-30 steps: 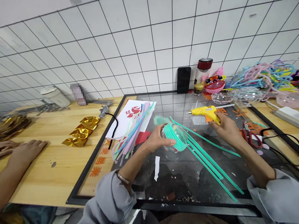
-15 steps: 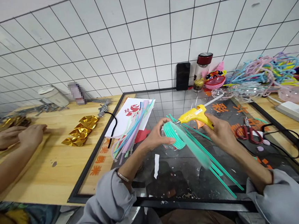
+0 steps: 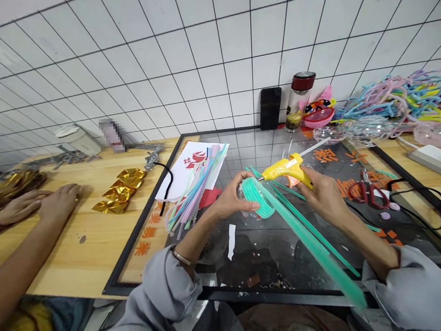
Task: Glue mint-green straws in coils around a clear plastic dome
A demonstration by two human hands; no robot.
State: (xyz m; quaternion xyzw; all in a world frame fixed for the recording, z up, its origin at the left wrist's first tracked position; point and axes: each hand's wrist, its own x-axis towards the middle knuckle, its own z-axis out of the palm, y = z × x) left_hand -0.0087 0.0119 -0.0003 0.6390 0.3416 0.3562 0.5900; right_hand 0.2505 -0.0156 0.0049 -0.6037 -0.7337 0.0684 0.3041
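Note:
My left hand (image 3: 236,197) is closed around a clear round plastic piece wrapped with green pipe cleaner (image 3: 257,199). One loose green strand (image 3: 312,247) runs from it down to the right, its far end blurred. In my right hand (image 3: 325,192) is a yellow hot glue gun (image 3: 282,169), a white glue stick (image 3: 317,145) sticking out of its back. The gun's nozzle meets the upper edge of the wrapped piece, or lies very close to it. Behind the loose strand, more green pipe cleaners (image 3: 339,258) lie on the dark glass mat.
Pastel pipe cleaners (image 3: 194,193) lie over white paper (image 3: 175,182) on the left. Red-handled scissors (image 3: 367,194) and a black cord rest at right. A phone (image 3: 270,108) and glass bottle (image 3: 298,102) stand by the wall. A co-worker's hands (image 3: 59,200) are near gold foil (image 3: 120,192).
The loose green strand has swung out longer toward the lower right. My two hands stay nearly in place. The co-worker's hands have moved slightly right and lie flatter.

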